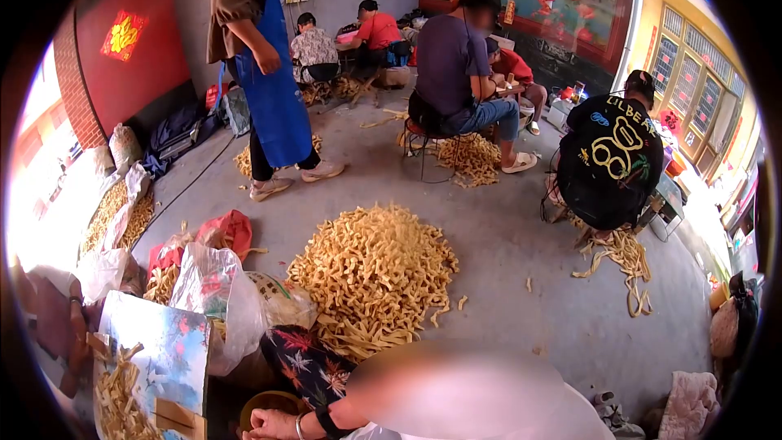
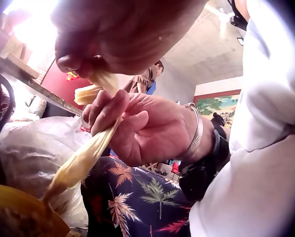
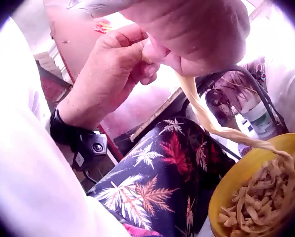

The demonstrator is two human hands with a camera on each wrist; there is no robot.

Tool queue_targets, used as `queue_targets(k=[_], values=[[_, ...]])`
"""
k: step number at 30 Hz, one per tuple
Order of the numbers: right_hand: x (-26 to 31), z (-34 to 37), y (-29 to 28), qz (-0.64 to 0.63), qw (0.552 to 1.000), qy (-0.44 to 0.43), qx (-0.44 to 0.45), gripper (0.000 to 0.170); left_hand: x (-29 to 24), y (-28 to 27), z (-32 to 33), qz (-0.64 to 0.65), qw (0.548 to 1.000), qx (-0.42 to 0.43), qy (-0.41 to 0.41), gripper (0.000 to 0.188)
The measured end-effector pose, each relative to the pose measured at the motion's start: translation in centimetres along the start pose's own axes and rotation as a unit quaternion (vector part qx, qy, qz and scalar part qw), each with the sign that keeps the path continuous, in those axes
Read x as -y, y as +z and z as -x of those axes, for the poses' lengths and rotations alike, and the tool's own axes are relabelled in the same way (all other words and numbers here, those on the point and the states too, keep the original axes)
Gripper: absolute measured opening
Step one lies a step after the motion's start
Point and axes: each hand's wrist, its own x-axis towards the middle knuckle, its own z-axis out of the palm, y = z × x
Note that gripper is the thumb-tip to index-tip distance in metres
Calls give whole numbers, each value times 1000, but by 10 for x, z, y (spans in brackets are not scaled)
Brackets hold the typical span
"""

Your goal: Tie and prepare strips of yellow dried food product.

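In the left wrist view, my right hand [image 2: 152, 126], with a silver bangle at the wrist, grips a long pale yellow strip [image 2: 81, 160] in curled fingers. A folded part of the strip shows just above those fingers, pinched by my left hand [image 2: 127, 34], which is large and dark at the top. From the hands the strip trails down into a yellow bowl [image 3: 221, 185] of similar strips. The right wrist view has the left hand [image 3: 113, 64] with thumb and fingers pinched together, close against the right hand [image 3: 202, 34]. In the head view only the right hand [image 1: 273, 424] shows.
A large heap of knotted pale pieces [image 1: 375, 265] lies on the floor ahead. To the left are a clear plastic bag [image 1: 216, 301] and a blue-patterned board [image 1: 163, 346] bearing strips. Several people sit working; one in a blue apron [image 1: 281, 90] stands.
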Motion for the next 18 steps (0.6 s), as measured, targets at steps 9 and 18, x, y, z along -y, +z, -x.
queue_targets(k=[9,18], values=[[-19,-15,-8,68,981,-166,72,23,18,17,2,27,997,2,-68,27],[7,2,0,-57,991,58,102,24,17,25,10,153,979,-58,-122,19]])
